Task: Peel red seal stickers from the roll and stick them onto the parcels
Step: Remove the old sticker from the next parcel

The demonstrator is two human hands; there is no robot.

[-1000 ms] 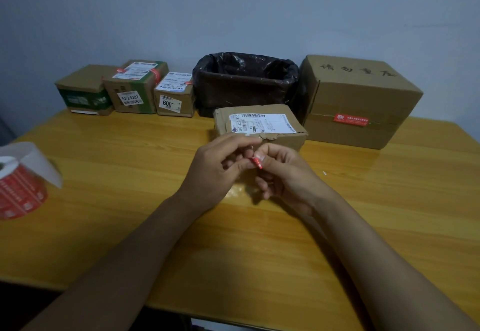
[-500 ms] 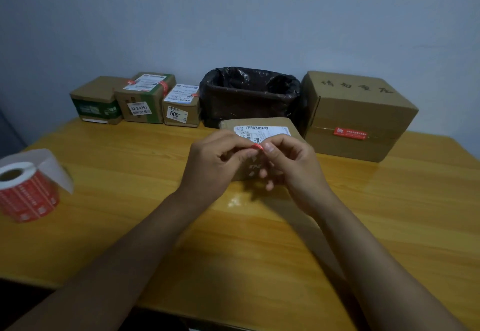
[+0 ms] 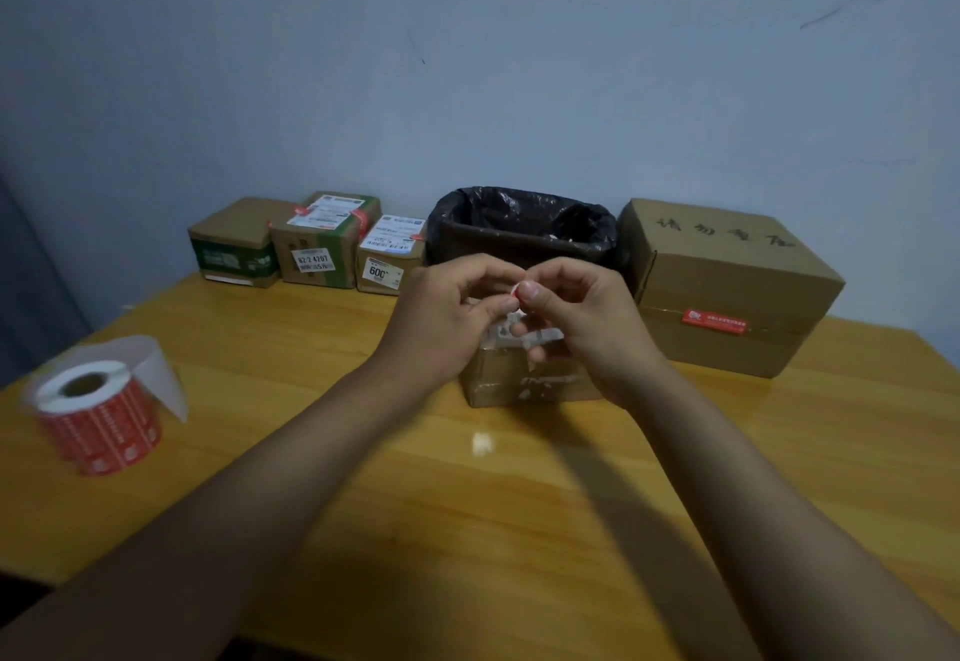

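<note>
I am watching both hands meeting above the middle of the table, fingers curled and fingertips together. The left hand and the right hand are both pinching one small red seal sticker between thumbs and forefingers, and the sticker is showing only as a sliver of red and white at the point where the two thumbs are touching. The other fingers of the right hand are curling down toward the top of the small parcel, which is sitting on the table directly under and behind the hands; I cannot tell whether they are touching it.

The roll of red stickers is standing on end near the left edge of the table, well apart from the hands, with a loose tail of backing paper curling off its right side. Along the far edge, against the wall, three small boxes are sitting side by side toward the left, a bin lined with a black bag is standing behind the hands, and a large carton is sitting at the right, carrying a red sticker on its front face. The tabletop is glossy yellow wood, and the wall behind is pale blue-grey with a few dark scuffs
</note>
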